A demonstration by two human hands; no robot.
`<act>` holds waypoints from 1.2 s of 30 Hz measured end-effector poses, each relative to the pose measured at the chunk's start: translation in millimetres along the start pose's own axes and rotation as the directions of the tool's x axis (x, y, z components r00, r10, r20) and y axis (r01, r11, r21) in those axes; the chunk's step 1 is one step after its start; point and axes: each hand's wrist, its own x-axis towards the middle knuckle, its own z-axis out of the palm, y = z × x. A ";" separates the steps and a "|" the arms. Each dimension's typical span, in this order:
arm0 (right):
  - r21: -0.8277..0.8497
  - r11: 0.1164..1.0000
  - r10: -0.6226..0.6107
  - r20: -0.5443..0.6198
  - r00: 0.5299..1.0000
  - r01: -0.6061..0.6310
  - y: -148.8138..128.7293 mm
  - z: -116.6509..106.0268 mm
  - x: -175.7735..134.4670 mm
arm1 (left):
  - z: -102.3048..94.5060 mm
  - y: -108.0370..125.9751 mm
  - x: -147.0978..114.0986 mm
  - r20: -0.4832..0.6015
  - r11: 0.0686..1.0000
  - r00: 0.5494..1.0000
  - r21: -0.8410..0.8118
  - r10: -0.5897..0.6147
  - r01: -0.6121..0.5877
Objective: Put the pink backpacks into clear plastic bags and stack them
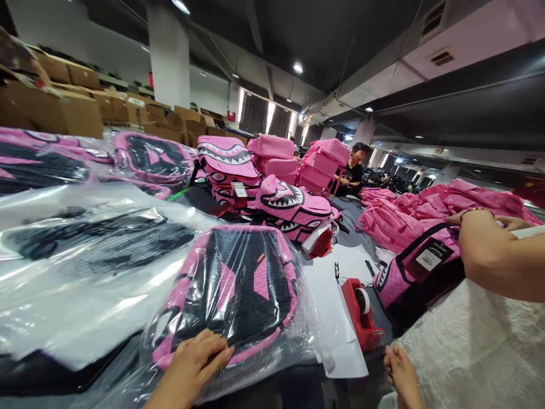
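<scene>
The left hand [198,358] lies flat, fingers spread, on the bagged pink backpack [232,289] at the table's near edge; the right hand [400,375], loosely curled, empty, rests beside the red tape dispenser [361,312]; sealing seems underway; reaching the tape comes next.

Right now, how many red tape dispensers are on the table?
1. The red tape dispenser sits on the table between the bagged pink backpack under the left hand and the right hand. Others may be hidden behind the backpack piles.
</scene>
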 end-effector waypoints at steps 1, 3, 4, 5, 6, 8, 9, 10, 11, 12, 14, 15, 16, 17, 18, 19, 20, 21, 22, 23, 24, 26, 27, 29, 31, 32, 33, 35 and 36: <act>0.142 0.984 0.096 0.059 0.994 -0.104 5.7 9.8 -10.3 | -2.0 2.8 -0.3 0.002 1.000 1.000 0.005 -0.011 0.011; 0.346 0.897 0.199 0.238 0.951 -0.274 7.9 30.8 -31.7 | -6.8 10.0 -1.8 0.012 0.999 0.999 0.010 -0.032 0.032; 0.410 0.858 0.184 0.315 0.931 -0.309 3.4 39.3 -42.2 | -9.4 14.2 -2.9 0.022 0.999 0.999 0.006 -0.040 0.039; 0.467 0.822 0.150 0.375 0.915 -0.326 -5.2 45.5 -51.6 | -12.0 18.5 -3.9 0.033 0.999 0.998 0.001 -0.048 0.048; 0.526 0.780 0.108 0.419 0.902 -0.338 -17.8 49.7 -59.2 | -14.4 22.6 -4.6 0.043 0.998 0.997 -0.005 -0.059 0.059; 0.563 0.768 -0.005 0.482 0.876 -0.305 -53.0 55.7 -67.5 | -18.4 29.3 -5.1 0.057 0.996 0.995 -0.013 -0.086 0.087; 0.524 0.809 -0.076 0.541 0.838 -0.265 -74.5 60.4 -68.8 | -19.7 31.5 -5.0 0.059 0.995 0.993 -0.015 -0.099 0.100; 0.452 0.870 -0.151 0.623 0.767 -0.196 -97.4 67.8 -68.9 | -20.5 32.9 -4.8 0.055 0.994 0.992 -0.019 -0.109 0.110; 0.361 0.929 -0.221 0.717 0.661 -0.081 -120.7 78.7 -68.9 | -20.8 33.5 -4.5 0.046 0.993 0.993 -0.026 -0.112 0.114; 0.263 0.962 -0.261 0.806 0.531 0.073 -143.3 93.1 -69.2 | -20.7 33.6 -4.3 0.037 0.993 0.993 -0.038 -0.109 0.110; 0.098 0.898 -0.228 0.937 0.265 0.429 -182.1 130.6 -71.2 | -19.4 32.7 -4.2 0.018 0.993 0.995 -0.058 -0.102 0.103; 0.064 0.823 -0.176 0.973 0.147 0.565 -196.5 151.6 -72.5 | -18.5 31.9 -4.1 0.011 0.993 0.995 -0.062 -0.104 0.104; 0.058 0.726 -0.126 0.991 0.049 0.685 -206.9 172.6 -73.5 | -17.4 31.0 -4.1 0.007 0.992 0.994 -0.063 -0.107 0.107; 0.064 0.615 -0.082 0.996 -0.017 0.786 -213.6 192.4 -73.8 | -16.4 30.1 -4.1 0.006 0.992 0.994 -0.063 -0.109 0.109; 0.069 0.497 -0.048 0.998 -0.052 0.865 -216.8 210.1 -72.9 | -15.4 29.0 -4.0 0.006 0.992 0.994 -0.060 -0.108 0.108; 0.062 0.380 -0.022 0.998 -0.058 0.923 -217.5 225.0 -70.8 | -14.5 27.9 -4.1 0.005 0.993 0.994 -0.057 -0.105 0.105; 0.042 0.280 -0.007 0.999 -0.042 0.959 -216.4 236.5 -67.4 | -13.7 26.8 -4.2 0.004 0.994 0.995 -0.056 -0.098 0.099; 0.007 0.209 -0.001 1.000 -0.007 0.978 -214.3 244.3 -62.7 | -13.0 25.8 -4.3 0.004 0.994 0.996 -0.056 -0.090 0.090; -0.043 0.168 -0.002 0.999 0.044 0.985 -211.7 248.4 -57.1 | -12.5 24.9 -4.6 0.004 0.995 0.997 -0.056 -0.081 0.081; -0.110 0.147 -0.011 0.994 0.113 0.983 -208.9 248.7 -51.3 | -12.1 24.3 -4.8 0.002 0.996 0.997 -0.055 -0.076 0.076; -0.191 0.138 -0.035 0.980 0.197 0.972 -206.1 245.7 -46.1 | -11.7 24.0 -5.0 0.003 0.996 0.997 -0.055 -0.073 0.073; -0.347 0.138 -0.132 0.922 0.365 0.927 -199.3 232.7 -40.6 | -11.1 24.2 -4.9 0.007 0.996 0.997 -0.051 -0.072 0.073; -0.384 0.157 -0.187 0.893 0.409 0.910 -195.0 225.0 -41.6 | -10.8 24.6 -4.6 0.011 0.996 0.997 -0.044 -0.076 0.076; -0.322 0.211 -0.265 0.890 0.372 0.923 -184.7 212.9 -50.9 | -10.2 26.2 -3.8 0.016 0.997 0.997 -0.023 -0.080 0.080; -0.209 0.246 -0.271 0.923 0.274 0.947 -174.9 210.7 -65.1 | -10.6 28.2 -4.0 0.020 0.997 0.997 0.006 -0.073 0.073; -0.182 0.253 -0.245 0.938 0.245 0.950 -171.4 213.5 -71.5 | -11.5 29.2 -5.5 0.023 0.998 0.998 0.016 -0.057 0.057; -0.181 0.255 -0.209 0.949 0.237 0.950 -169.4 218.2 -76.1 | -13.2 29.9 -8.1 0.026 0.999 0.999 0.024 -0.023 0.023; -0.220 0.254 -0.119 0.959 0.256 0.942 -169.6 229.6 -78.7 | -18.7 29.3 -17.8 0.012 0.994 0.996 0.055 0.089 -0.089; -0.229 0.258 -0.078 0.963 0.256 0.939 -171.0 234.7 -76.8 | -22.4 27.4 -24.5 -0.014 0.985 0.989 0.094 0.144 -0.142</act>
